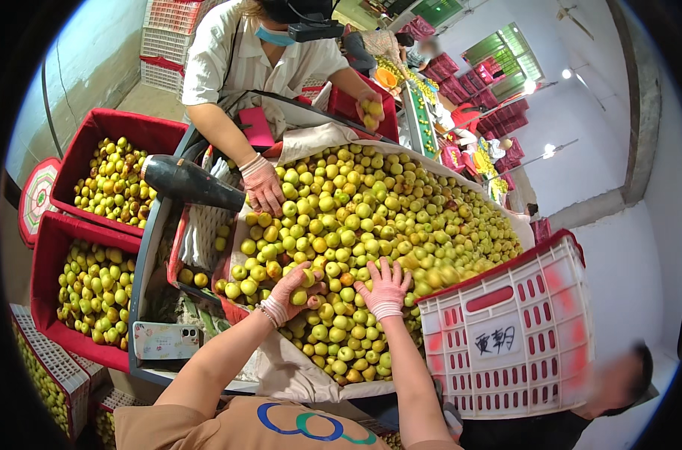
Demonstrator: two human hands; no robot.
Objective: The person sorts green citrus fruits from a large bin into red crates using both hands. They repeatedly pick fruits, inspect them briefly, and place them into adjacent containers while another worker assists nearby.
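A broad heap of yellow-green fruits (369,225), which look like jujubes, lies on a pale cloth (296,365) lining the sorting table. My left hand (293,295), in a thin pinkish striped glove, has its fingers curled round a couple of fruits (299,296) at the heap's near left side. To its right, my right hand (385,288), gloved alike, rests palm down on the heap with fingers spread and nothing gripped. Just beyond that hand, a white plastic crate (504,332) with a red lining is tilted over the heap, and blurred fruits (439,275) tumble by its rim.
Across the table, a masked person's gloved hand (262,185) touches the heap; their other hand (370,109) holds fruits. Red-lined crates (85,225) of fruit stand left. A black blower-like tool (192,180), a basket (206,242) and a phone (166,341) occupy the table's left end. Another person (521,430) is beside the tilted crate.
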